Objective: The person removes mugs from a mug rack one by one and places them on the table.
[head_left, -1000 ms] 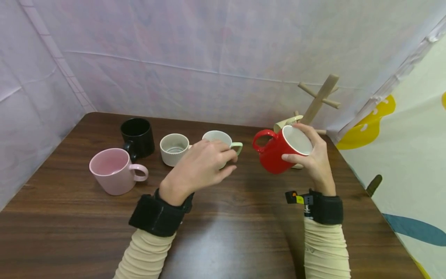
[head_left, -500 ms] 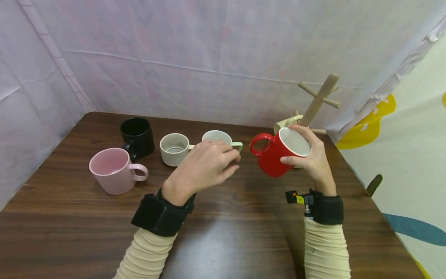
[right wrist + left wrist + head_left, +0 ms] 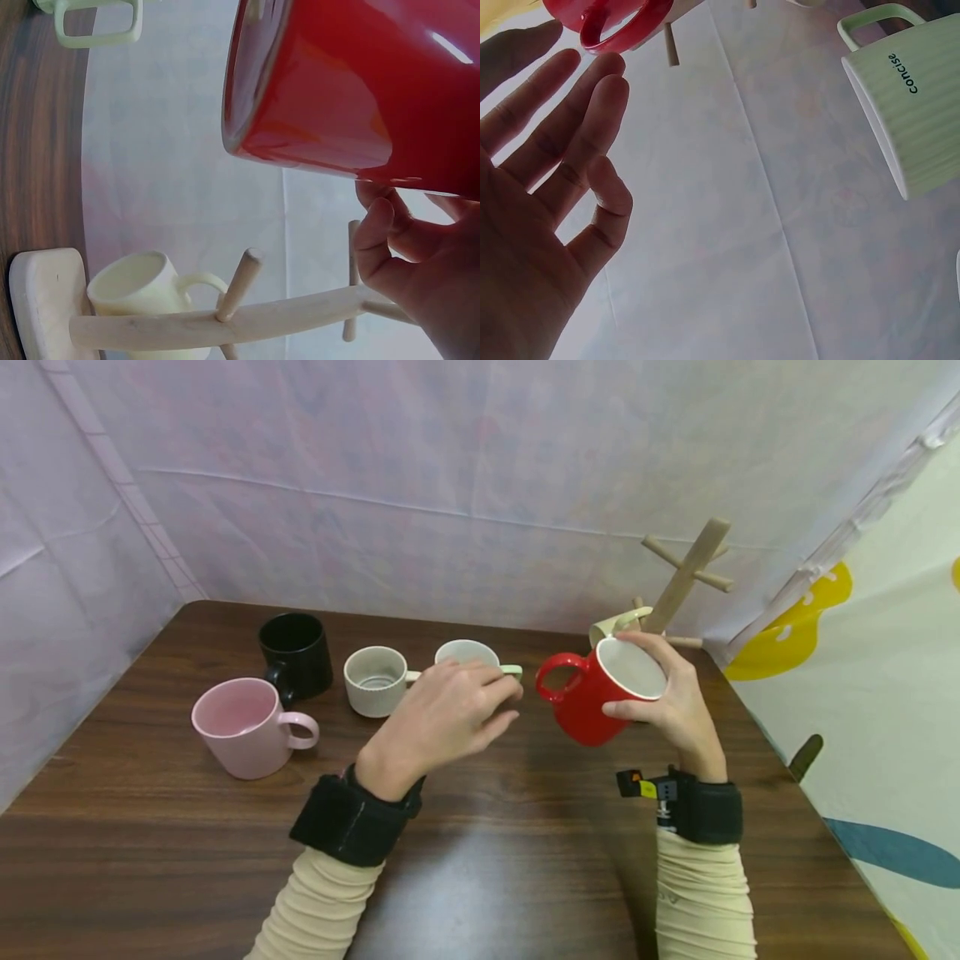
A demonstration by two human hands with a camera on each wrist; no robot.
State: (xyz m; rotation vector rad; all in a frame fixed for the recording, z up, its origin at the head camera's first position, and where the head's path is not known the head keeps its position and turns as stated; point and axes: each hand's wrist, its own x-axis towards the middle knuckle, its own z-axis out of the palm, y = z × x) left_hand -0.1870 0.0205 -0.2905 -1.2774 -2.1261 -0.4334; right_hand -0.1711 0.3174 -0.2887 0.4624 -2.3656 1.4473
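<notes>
Up off the table, my right hand (image 3: 678,706) grips a red mug (image 3: 588,706) by its rim and side. The mug tilts, its white inside towards the hand and its handle pointing left. My left hand (image 3: 442,714), fingers loosely bent, holds nothing and hovers left of the red handle. Partly hidden behind it in the head view is a pale green mug (image 3: 922,105) lettered "concise". Behind the red mug stands a wooden mug tree (image 3: 682,585). A cream mug (image 3: 142,289) is at its low peg, handle beside the peg.
A pink mug (image 3: 251,739), a black mug (image 3: 307,660) and a ribbed off-white cup (image 3: 375,697) stand on the left half of the brown wooden table (image 3: 487,835). Pale cloth (image 3: 375,485) hangs behind the table's back edge.
The red mug has shifted slightly left and down in my right hand's grip. My left hand has drifted slightly right towards its handle. The standing mugs have stayed put.
</notes>
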